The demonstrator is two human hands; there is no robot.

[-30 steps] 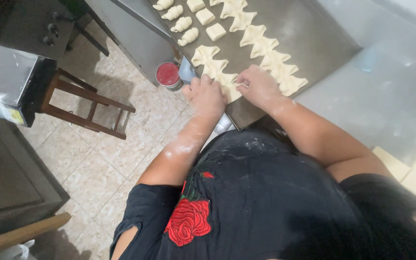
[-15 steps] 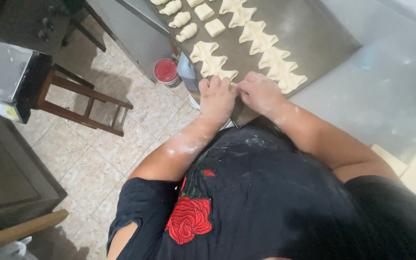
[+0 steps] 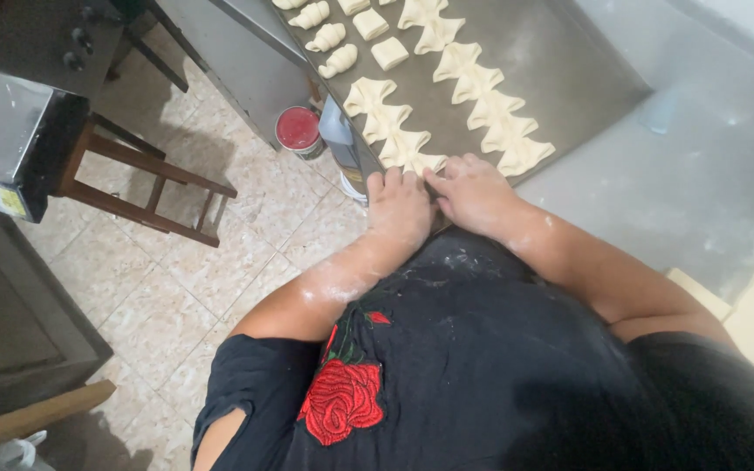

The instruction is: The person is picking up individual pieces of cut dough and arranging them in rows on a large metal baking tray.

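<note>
Both hands pressed at the near edge of a tray of shaped dough.

Left hand [image 3: 400, 208] and right hand [image 3: 475, 192] lie side by side, fingers extended flat; what sits beneath them cannot be told. Just beyond the fingertips, a dough piece [image 3: 419, 162] rests on the metal tray [image 3: 569, 78] on the desk [image 3: 700, 174]. Farther left, a red-lidded can [image 3: 298, 131] stands on the floor.

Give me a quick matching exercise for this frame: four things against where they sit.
Things:
1. left hand
2. red-lidded tub
3. wooden stool
4. square dough piece

Places:
A. on the tiled floor, under the steel box
B. at the tray's near edge, beside the right hand
C. on the floor by the table's side
D. on the tray, between rolls and bow shapes

Pairs: 1-B, 2-C, 3-A, 4-D
</note>
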